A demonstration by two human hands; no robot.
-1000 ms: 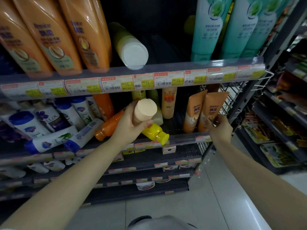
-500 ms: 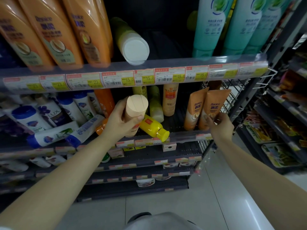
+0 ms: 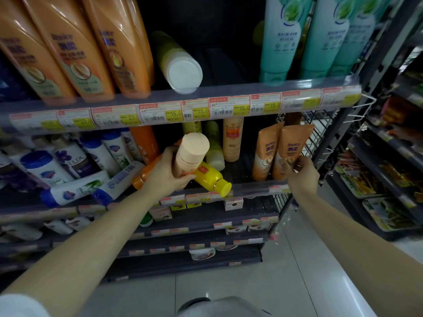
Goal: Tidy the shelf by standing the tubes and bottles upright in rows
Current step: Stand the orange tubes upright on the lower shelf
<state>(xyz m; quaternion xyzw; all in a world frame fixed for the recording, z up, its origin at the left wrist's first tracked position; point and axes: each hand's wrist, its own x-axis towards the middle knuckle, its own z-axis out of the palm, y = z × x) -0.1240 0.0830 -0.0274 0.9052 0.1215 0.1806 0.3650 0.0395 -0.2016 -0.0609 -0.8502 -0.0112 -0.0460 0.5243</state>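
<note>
My left hand (image 3: pixel 167 172) is wrapped around a peach bottle (image 3: pixel 191 152) with a flat cap, held nearly upright at the middle shelf (image 3: pixel 247 191). Just below it a yellow bottle (image 3: pixel 212 179) lies on its side, its cap over the shelf's front edge. An orange bottle (image 3: pixel 143 177) lies behind my wrist. My right hand (image 3: pixel 297 173) pinches the lower part of an orange tube (image 3: pixel 289 149) standing at the shelf's right end, next to a second orange tube (image 3: pixel 265 152). Two white tubes (image 3: pixel 75 191) with blue caps lie flat at the left.
A pale bottle with a white cap (image 3: pixel 176 62) lies on the upper shelf between orange bottles (image 3: pixel 75 53) and teal tubes (image 3: pixel 281 37). Upright bottles (image 3: pixel 232 138) stand at the back. A wire side panel (image 3: pixel 320 133) closes the right end. Another rack (image 3: pixel 389 168) stands to the right.
My left hand has lifted the peach bottle and turned it more upright, away from the yellow bottle. My right hand has stayed on the orange tube.
</note>
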